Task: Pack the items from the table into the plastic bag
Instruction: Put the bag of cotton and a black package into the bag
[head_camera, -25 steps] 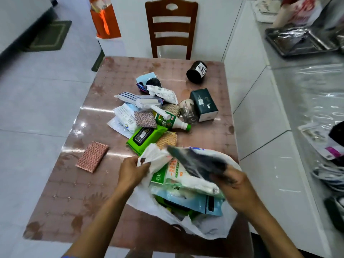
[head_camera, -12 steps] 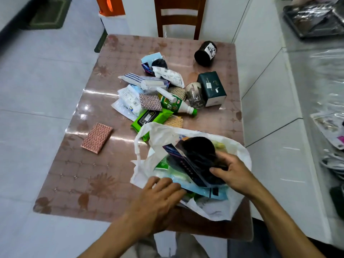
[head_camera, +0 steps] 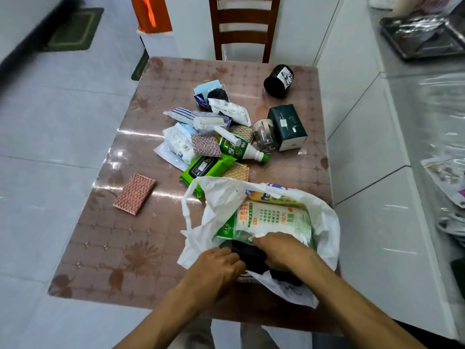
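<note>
Both hands were down in the mouth of the plastic bag (head_camera: 324, 217) at the bench's (head_camera: 105, 248) near edge. The left hand (head_camera: 216, 265) and right hand (head_camera: 281, 250) had fingers curled on a dark item (head_camera: 251, 255). A few packets were in; most items (head_camera: 221, 137) lay unpacked behind it.

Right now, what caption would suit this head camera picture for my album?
Both hands, left and right, tuck a black item into the white plastic bag; more items wait on the table.
</note>
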Demonstrator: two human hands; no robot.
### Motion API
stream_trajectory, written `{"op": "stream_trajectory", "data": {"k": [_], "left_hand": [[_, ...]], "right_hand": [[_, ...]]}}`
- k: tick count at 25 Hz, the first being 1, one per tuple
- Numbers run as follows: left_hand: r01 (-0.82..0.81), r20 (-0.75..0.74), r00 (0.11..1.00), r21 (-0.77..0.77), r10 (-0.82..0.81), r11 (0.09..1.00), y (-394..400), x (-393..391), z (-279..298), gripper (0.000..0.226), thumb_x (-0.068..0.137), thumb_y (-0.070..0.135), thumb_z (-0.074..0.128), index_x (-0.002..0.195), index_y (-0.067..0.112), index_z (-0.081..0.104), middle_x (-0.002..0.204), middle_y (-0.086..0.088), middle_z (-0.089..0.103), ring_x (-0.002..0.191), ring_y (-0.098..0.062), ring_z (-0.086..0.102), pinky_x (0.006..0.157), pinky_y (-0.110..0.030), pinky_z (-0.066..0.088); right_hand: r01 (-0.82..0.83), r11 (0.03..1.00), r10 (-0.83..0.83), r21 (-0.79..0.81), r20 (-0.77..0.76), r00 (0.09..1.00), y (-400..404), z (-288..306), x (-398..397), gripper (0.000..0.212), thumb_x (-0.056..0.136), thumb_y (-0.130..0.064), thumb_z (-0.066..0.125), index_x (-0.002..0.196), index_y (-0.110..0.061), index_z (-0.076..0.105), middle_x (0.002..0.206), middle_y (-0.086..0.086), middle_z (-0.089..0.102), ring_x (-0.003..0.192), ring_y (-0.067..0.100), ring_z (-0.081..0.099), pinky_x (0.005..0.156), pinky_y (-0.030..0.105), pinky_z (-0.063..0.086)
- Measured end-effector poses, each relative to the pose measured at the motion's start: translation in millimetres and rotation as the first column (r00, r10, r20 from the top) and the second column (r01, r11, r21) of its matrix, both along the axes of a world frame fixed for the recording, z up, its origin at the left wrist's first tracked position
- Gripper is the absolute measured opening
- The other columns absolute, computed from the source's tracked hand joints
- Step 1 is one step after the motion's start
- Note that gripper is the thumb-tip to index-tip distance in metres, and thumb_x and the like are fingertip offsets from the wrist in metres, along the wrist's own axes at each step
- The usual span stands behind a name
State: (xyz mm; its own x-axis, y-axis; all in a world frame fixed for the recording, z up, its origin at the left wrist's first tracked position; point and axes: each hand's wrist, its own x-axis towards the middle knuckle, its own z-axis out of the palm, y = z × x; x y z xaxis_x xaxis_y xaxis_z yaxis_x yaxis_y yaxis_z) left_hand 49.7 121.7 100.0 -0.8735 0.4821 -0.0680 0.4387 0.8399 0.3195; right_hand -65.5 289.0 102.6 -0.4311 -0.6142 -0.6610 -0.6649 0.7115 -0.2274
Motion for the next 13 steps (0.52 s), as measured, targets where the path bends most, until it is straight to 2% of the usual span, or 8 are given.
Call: {"op": "stream_trajectory", "data": {"k": [2, 5, 7, 8, 10, 11, 12, 13], "left_hand": [[-0.056, -0.023, 0.998, 0.009, 0.056, 0.998, -5.0, -4.8, -1.1, 0.014, 0.071, 0.021, 0.079, 0.079, 0.026, 0.068, 0.074, 0.010, 0.068, 0.064, -0.008, 0.059, 0.059, -0.023, 0.053], [-0.072, -0.154, 0.985, 0.050, 0.078, 0.996, -2.7, -7.1, -0.1, 0.003, 0.086, 0.028, 0.064, 0.087, 0.026, 0.066, 0.084, 0.008, 0.069, 0.074, -0.013, 0.058, 0.066, -0.031, 0.050], [-0.240, -0.236, 0.934, 0.145, 0.269, 0.960, -1.9, -11.6, 6.4, 0.025, 0.089, 0.038, 0.059, 0.109, 0.023, 0.064, 0.107, 0.000, 0.069, 0.094, -0.020, 0.060, 0.077, -0.038, 0.049], [-0.405, -0.261, 0.861, 0.167, 0.436, 0.899, -8.2, -17.3, 11.7, 0.040, 0.086, 0.040, 0.062, 0.121, 0.020, 0.059, 0.120, -0.007, 0.064, 0.105, -0.026, 0.057, 0.084, -0.042, 0.047], [-0.729, -0.219, 0.630, 0.165, 0.745, 0.664, -33.6, -29.3, 19.2, 0.069, 0.077, 0.042, 0.069, 0.135, 0.015, 0.044, 0.135, -0.015, 0.050, 0.121, -0.032, 0.047, 0.096, -0.045, 0.041], [-0.838, -0.078, 0.515, 0.164, 0.854, 0.520, -47.5, -33.9, 20.3, 0.077, 0.075, 0.043, 0.073, 0.138, 0.012, 0.041, 0.138, -0.015, 0.047, 0.124, -0.031, 0.045, 0.098, -0.044, 0.039], [-0.899, 0.144, 0.425, 0.186, 0.894, 0.397, -59.7, -38.9, 20.1, 0.075, 0.075, 0.042, 0.076, 0.136, 0.011, 0.044, 0.135, -0.013, 0.051, 0.120, -0.029, 0.050, 0.094, -0.041, 0.043], [-0.933, 0.419, 0.342, 0.259, 0.841, 0.250, -67.2, -45.1, 24.9, 0.061, 0.078, 0.038, 0.076, 0.127, 0.009, 0.054, 0.124, -0.012, 0.060, 0.107, -0.026, 0.060, 0.084, -0.036, 0.050]], "right_hand": [[0.048, 0.998, -0.054, -0.041, -0.143, 0.988, 7.2, -3.6, -2.2, 0.033, 0.086, -0.028, 0.063, 0.117, -0.021, 0.053, 0.110, 0.010, 0.063, 0.099, 0.032, 0.061, 0.067, 0.034, 0.039], [0.131, 0.981, -0.148, -0.145, -0.116, 0.982, 15.3, -13.2, 3.8, 0.031, 0.086, -0.036, 0.062, 0.113, -0.023, 0.054, 0.108, 0.008, 0.065, 0.099, 0.031, 0.062, 0.069, 0.035, 0.044], [0.137, 0.970, -0.156, -0.199, -0.082, 0.984, 9.0, -20.4, 13.1, 0.030, 0.086, -0.035, 0.062, 0.113, -0.024, 0.055, 0.109, 0.006, 0.067, 0.099, 0.029, 0.062, 0.074, 0.038, 0.049], [0.160, 0.953, -0.188, -0.256, -0.090, 0.978, 8.7, -21.3, 15.7, 0.033, 0.085, -0.038, 0.063, 0.114, -0.024, 0.055, 0.109, 0.003, 0.066, 0.099, 0.027, 0.061, 0.077, 0.038, 0.048], [0.196, 0.891, -0.317, -0.410, -0.251, 0.915, 20.6, -14.0, 9.6, 0.041, 0.081, -0.049, 0.065, 0.112, -0.024, 0.057, 0.109, -0.002, 0.063, 0.099, 0.023, 0.056, 0.081, 0.039, 0.046], [0.188, 0.870, -0.385, -0.455, -0.390, 0.837, 34.2, -9.6, 3.5, 0.045, 0.077, -0.049, 0.068, 0.112, -0.023, 0.058, 0.111, -0.001, 0.062, 0.101, 0.024, 0.055, 0.084, 0.041, 0.045], [0.187, 0.875, -0.423, -0.446, -0.519, 0.743, 49.1, -5.9, -2.8, 0.051, 0.072, -0.045, 0.072, 0.114, -0.021, 0.058, 0.113, 0.003, 0.062, 0.104, 0.028, 0.054, 0.084, 0.045, 0.044], [0.205, 0.905, -0.405, -0.373, -0.606, 0.685, 64.1, -3.5, -8.3, 0.056, 0.067, -0.040, 0.075, 0.117, -0.019, 0.059, 0.115, 0.007, 0.062, 0.106, 0.032, 0.053, 0.084, 0.047, 0.044]]}}
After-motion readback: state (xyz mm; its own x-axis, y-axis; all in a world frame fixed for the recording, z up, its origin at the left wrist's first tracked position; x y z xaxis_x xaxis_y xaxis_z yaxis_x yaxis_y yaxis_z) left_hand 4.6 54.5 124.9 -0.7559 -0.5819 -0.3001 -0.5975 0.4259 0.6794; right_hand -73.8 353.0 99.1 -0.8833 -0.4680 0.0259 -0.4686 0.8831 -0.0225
